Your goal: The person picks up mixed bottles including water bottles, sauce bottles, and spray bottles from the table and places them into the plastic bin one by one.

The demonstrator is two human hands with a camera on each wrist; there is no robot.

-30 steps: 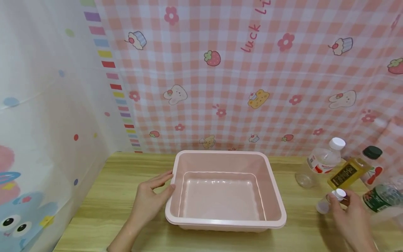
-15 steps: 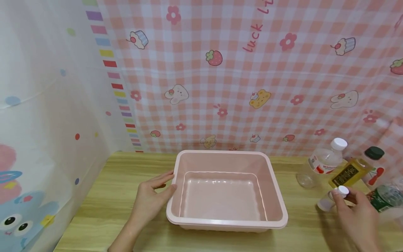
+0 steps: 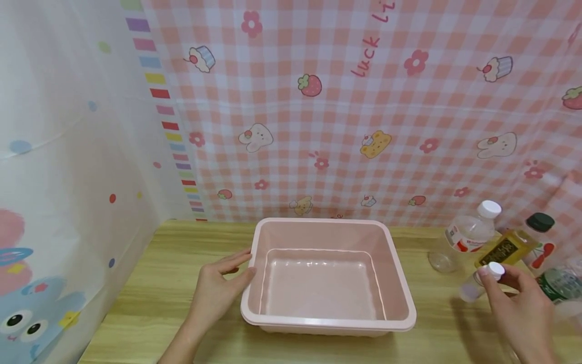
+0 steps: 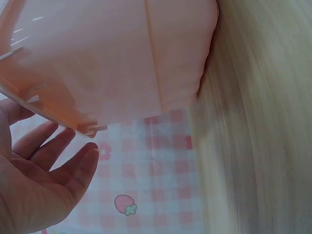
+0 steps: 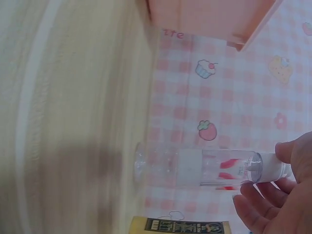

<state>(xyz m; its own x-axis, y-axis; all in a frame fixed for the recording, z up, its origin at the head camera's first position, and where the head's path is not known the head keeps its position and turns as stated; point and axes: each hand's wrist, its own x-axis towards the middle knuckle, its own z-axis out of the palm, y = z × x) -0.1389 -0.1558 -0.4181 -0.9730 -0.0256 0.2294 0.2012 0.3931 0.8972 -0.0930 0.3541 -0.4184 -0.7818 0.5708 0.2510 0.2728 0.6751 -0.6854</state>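
A pink rectangular plastic basin (image 3: pixel 327 325) stands on the wooden table. At its left rim is my left hand (image 3: pixel 221 283), thumb and fingertips right at the edge and fingers loosely extended. The left wrist view shows this hand (image 4: pixel 44 170) beside the basin's outer wall. My right hand (image 3: pixel 520 303) pinches a small clear bottle (image 3: pixel 471 290) near its white cap (image 3: pixel 495 271), thumb on one side and fingers on the other. This small bottle (image 5: pixel 224 168) hangs raised off the table, tilted in the head view. It overlaps a larger bottle in the right wrist view.
Behind the right hand stand a clear bottle (image 3: pixel 468 237) with a white cap and a yellow bottle (image 3: pixel 509 247) with a dark green cap. Another clear bottle with a green label (image 3: pixel 559 285) is at the right edge. A checked pink cloth (image 3: pixel 336 111) hangs behind the table.
My right hand has lifted the small bottle off the table, moving it slightly up and to the right in the head view. The left hand stays at the basin's rim.
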